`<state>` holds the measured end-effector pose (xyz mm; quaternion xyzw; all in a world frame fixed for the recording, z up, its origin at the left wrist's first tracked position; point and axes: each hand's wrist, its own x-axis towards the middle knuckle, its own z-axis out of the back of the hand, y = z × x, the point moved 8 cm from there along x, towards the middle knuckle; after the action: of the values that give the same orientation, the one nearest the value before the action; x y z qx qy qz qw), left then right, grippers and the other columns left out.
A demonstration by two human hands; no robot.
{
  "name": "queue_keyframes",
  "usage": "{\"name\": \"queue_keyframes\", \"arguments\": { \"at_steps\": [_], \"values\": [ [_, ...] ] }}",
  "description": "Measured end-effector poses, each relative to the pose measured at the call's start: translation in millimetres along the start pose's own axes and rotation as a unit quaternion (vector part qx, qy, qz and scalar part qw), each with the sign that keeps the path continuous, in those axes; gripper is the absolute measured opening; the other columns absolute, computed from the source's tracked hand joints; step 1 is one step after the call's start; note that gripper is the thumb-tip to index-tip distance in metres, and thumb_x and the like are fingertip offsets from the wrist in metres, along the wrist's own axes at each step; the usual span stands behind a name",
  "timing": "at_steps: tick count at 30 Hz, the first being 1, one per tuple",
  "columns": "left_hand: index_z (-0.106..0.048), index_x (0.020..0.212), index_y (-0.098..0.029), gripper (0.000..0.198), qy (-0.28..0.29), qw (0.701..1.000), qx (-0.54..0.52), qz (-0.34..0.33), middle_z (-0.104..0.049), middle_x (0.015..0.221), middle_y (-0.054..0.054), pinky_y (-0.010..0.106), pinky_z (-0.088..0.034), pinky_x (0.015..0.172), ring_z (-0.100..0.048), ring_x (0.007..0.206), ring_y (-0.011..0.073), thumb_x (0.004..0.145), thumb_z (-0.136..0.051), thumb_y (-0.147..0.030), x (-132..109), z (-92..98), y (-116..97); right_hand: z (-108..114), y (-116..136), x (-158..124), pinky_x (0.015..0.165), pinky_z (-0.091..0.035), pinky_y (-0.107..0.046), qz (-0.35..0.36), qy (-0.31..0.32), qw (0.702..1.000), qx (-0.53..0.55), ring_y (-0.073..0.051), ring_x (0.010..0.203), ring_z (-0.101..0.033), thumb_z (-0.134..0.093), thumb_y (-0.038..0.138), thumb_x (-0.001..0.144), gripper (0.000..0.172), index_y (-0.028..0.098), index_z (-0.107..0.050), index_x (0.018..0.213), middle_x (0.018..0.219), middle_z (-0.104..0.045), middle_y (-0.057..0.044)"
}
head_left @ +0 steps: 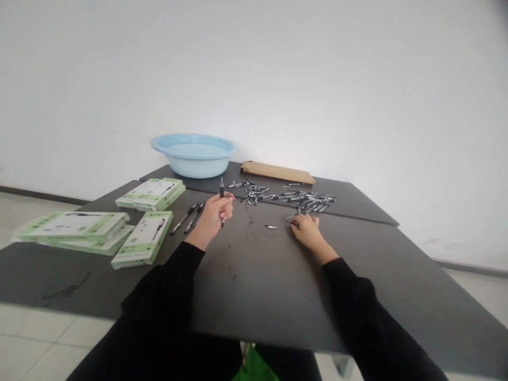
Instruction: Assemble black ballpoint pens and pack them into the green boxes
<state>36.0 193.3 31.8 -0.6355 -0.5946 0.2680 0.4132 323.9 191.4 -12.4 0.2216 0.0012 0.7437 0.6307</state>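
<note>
My left hand (216, 211) is closed around a black pen (221, 191) that it holds upright above the dark table (278, 286). My right hand (306, 228) rests on the table at the near edge of a heap of pen parts (293, 198), its fingers curled on a small piece that I cannot make out. A single small metal part (271, 227) lies between the two hands. Two finished black pens (189, 217) lie flat just left of my left hand.
Several green-and-white boxes (145, 238) lie on the left part of the table. A light blue basin (193, 154) and a brown envelope (277, 172) stand at the far edge near the white wall. Pale floor tiles show left and right.
</note>
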Motion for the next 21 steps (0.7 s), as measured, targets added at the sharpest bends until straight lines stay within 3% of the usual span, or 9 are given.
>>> {"name": "queue_keyframes", "arguments": {
  "at_steps": [3, 6, 8, 11, 16, 19, 21],
  "values": [
    [-0.060, 0.083, -0.014, 0.027, 0.014, 0.999, 0.031, 0.005, -0.027, 0.043, -0.014, 0.018, -0.018, 0.041, -0.022, 0.036, 0.0020, 0.065, -0.076, -0.025, 0, -3.9, 11, 16, 18, 3, 0.087, -0.038, -0.041, -0.022, -0.052, 0.975, 0.217, -0.022, 0.086, -0.060, -0.056, 0.029, 0.082, 0.018, 0.017, -0.065, 0.092, 0.090, -0.071, -0.009],
    [-0.064, 0.094, -0.011, 0.037, 0.048, 0.996, 0.071, 0.017, -0.029, 0.042, -0.013, 0.019, -0.017, 0.042, -0.022, 0.037, 0.0018, 0.067, -0.078, -0.033, -3, -16.4, 28, 20, 54, 7, 0.077, -0.047, -0.036, -0.045, -0.050, 0.872, 0.485, -0.018, 0.075, -0.064, -0.067, 0.041, 0.076, 0.031, 0.017, -0.060, 0.094, 0.084, -0.072, -0.007],
    [-0.066, 0.099, -0.010, 0.045, 0.066, 0.994, 0.087, 0.026, -0.030, 0.043, -0.013, 0.020, -0.017, 0.043, -0.022, 0.037, 0.0018, 0.066, -0.080, -0.038, -5, -23.1, 37, 16, 85, 9, 0.072, -0.049, -0.032, -0.056, -0.022, 0.807, 0.588, -0.016, 0.070, -0.065, -0.076, 0.043, 0.068, 0.036, 0.017, -0.060, 0.089, 0.081, -0.073, -0.006],
    [-0.068, 0.095, -0.010, 0.046, 0.071, 0.993, 0.088, 0.028, -0.032, 0.043, -0.012, 0.021, -0.017, 0.043, -0.024, 0.037, 0.0018, 0.064, -0.081, -0.043, -5, -24.7, 40, 8, 124, 15, 0.066, -0.050, -0.028, -0.058, 0.026, 0.758, 0.649, -0.014, 0.063, -0.065, -0.083, 0.041, 0.058, 0.040, 0.016, -0.062, 0.082, 0.071, -0.072, -0.004],
    [-0.066, 0.077, -0.011, 0.039, 0.035, 0.996, 0.082, 0.003, -0.034, 0.045, -0.010, 0.021, -0.018, 0.042, -0.025, 0.039, 0.0020, 0.065, -0.080, -0.046, -2, -13.2, 29, -3, 150, 29, 0.064, -0.051, -0.026, -0.048, 0.059, 0.748, 0.659, -0.013, 0.059, -0.065, -0.087, 0.037, 0.052, 0.042, 0.015, -0.064, 0.079, 0.064, -0.070, -0.001],
    [-0.064, 0.075, -0.011, 0.039, 0.027, 0.996, 0.089, -0.001, -0.035, 0.046, -0.009, 0.021, -0.019, 0.042, -0.026, 0.040, 0.0024, 0.066, -0.080, -0.046, 0, -9.1, 25, -11, 152, 37, 0.065, -0.052, -0.027, -0.036, 0.075, 0.763, 0.641, -0.014, 0.061, -0.066, -0.086, 0.038, 0.054, 0.040, 0.016, -0.063, 0.078, 0.065, -0.071, -0.002],
    [-0.064, 0.075, -0.011, 0.039, 0.009, 0.996, 0.093, -0.003, -0.033, 0.046, -0.010, 0.021, -0.019, 0.042, -0.025, 0.040, 0.0025, 0.067, -0.078, -0.047, 1, -3.6, 21, -17, 149, 45, 0.064, -0.052, -0.027, -0.024, 0.090, 0.790, 0.606, -0.015, 0.063, -0.067, -0.082, 0.041, 0.061, 0.036, 0.016, -0.061, 0.078, 0.069, -0.072, -0.004]
  ]
}}
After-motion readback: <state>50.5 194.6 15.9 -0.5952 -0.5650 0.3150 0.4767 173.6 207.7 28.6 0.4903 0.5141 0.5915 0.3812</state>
